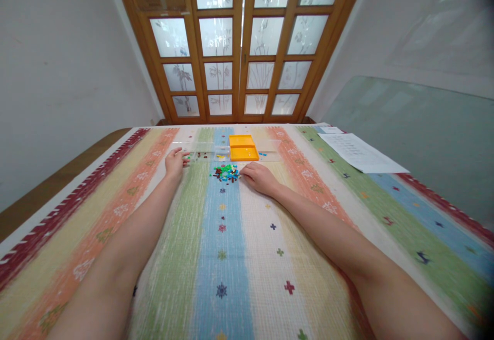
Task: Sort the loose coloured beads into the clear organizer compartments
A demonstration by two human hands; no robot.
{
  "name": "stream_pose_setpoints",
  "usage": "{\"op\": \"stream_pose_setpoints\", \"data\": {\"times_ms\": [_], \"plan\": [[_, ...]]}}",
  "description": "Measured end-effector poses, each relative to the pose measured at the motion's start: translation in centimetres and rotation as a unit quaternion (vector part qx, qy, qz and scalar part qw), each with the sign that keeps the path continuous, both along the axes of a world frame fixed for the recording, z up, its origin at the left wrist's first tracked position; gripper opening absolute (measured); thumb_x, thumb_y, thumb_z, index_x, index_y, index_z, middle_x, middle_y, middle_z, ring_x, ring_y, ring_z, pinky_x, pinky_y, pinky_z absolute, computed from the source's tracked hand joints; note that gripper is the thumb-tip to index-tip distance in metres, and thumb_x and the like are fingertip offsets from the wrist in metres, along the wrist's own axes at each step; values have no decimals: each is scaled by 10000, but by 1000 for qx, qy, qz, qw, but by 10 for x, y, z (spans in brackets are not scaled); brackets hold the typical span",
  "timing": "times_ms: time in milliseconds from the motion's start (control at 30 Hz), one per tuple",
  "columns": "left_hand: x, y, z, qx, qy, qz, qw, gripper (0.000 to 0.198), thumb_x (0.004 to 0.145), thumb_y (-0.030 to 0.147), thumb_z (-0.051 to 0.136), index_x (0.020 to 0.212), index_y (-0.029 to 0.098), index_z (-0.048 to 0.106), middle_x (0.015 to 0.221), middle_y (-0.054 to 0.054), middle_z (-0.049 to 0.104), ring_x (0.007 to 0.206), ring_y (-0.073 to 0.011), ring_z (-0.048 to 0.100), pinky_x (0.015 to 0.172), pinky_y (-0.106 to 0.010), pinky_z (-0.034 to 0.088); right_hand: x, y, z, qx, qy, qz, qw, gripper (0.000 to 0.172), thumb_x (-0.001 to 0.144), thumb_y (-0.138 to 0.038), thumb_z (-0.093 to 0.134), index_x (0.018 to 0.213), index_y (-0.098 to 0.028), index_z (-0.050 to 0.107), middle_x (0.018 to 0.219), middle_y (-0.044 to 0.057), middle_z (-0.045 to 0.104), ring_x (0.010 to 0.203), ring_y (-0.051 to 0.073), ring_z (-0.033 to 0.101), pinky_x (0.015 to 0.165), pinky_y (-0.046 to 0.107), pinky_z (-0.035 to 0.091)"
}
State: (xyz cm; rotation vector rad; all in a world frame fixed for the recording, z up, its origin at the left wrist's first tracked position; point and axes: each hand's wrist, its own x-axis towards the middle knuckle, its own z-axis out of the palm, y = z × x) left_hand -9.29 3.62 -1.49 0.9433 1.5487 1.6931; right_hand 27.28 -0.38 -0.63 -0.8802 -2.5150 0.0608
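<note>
A pile of small building bricks (227, 173) in green, blue, brown and yellow lies mid-table. My right hand (259, 177) rests at the right edge of the pile, its fingers curled together and their tips at the bricks; whatever they pinch is too small to make out. Behind the pile stands a clear plastic tray (208, 158) with a few brown, yellow and green pieces in its compartments. At the tray's left end is my left hand (176, 162), fingers apart and slightly bent. An orange open case (244, 153) sits at the tray's right part, with blue pieces (263, 154) beside it.
A striped, patterned cloth (227, 257) covers the table. Printed paper sheets (360, 152) lie at the far right. Beyond the table stand wooden doors with frosted panes (218, 34), and a pale green panel (417, 144) leans at the right wall.
</note>
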Motion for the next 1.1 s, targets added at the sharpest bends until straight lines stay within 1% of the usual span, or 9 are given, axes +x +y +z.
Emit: {"op": "stream_pose_setpoints", "data": {"times_ms": [100,167,233,333,400,467,567,767,1100], "plan": [[12,-4,2,20,138,-18,990,303,787,224,577,1063,200,701,859,-49,730,622,-155,623,598,-256,475,0,1,-2,0,10,3,1000,243,1004,-179,532,1105,-220,749,1067,97,740,1028,241,642,922,355,480],[28,-10,6,49,266,-67,961,227,830,231,587,988,212,749,827,-47,715,714,-197,642,691,-293,491,1,3,-4,2,19,1,1000,242,1004,-175,533,1108,-213,748,1074,99,741,1027,240,645,926,354,481],[48,-20,12,86,391,-158,903,207,869,227,590,960,218,775,862,-56,717,799,-221,644,789,-331,497,3,6,-7,2,28,-5,1000,235,1002,-173,540,1107,-213,747,1075,97,742,1021,237,648,927,354,482],[79,-39,19,136,519,-314,783,230,906,219,596,1026,243,790,999,-66,703,962,-236,634,904,-355,487,6,9,-10,6,40,-13,999,218,994,-167,557,1092,-209,747,1051,94,741,1002,234,650,910,351,487],[95,-51,21,151,576,-360,718,284,937,229,583,1143,271,774,1038,-69,676,1014,-236,616,927,-357,476,7,11,-11,8,45,-15,999,209,987,-158,567,1085,-201,746,1037,95,739,992,234,649,900,347,487],[104,-59,21,160,609,-373,681,296,951,239,583,1184,266,763,1055,-83,657,1015,-242,605,908,-359,473,7,12,-11,8,47,-16,999,201,984,-154,574,1083,-196,744,1035,96,738,993,233,648,897,344,485],[108,-63,21,160,626,-373,665,274,956,242,589,1164,249,768,1053,-94,647,998,-247,596,880,-360,468,7,12,-12,5,46,-19,999,194,984,-156,579,1078,-195,744,1031,99,737,991,233,648,893,342,483],[106,-63,22,161,601,-389,679,194,958,233,596,1007,246,783,1006,-79,636,999,-239,591,885,-353,456,7,12,-12,0,44,-17,999,202,991,-159,568,1077,-195,747,1042,99,738,993,229,646,893,341,481],[110,-63,21,158,578,-419,682,161,962,276,621,1003,228,769,1008,-78,644,1012,-241,593,915,-369,463,8,13,-14,0,45,-17,999,203,988,-164,570,1086,-199,745,1041,93,736,995,228,645,896,339,482]]}}
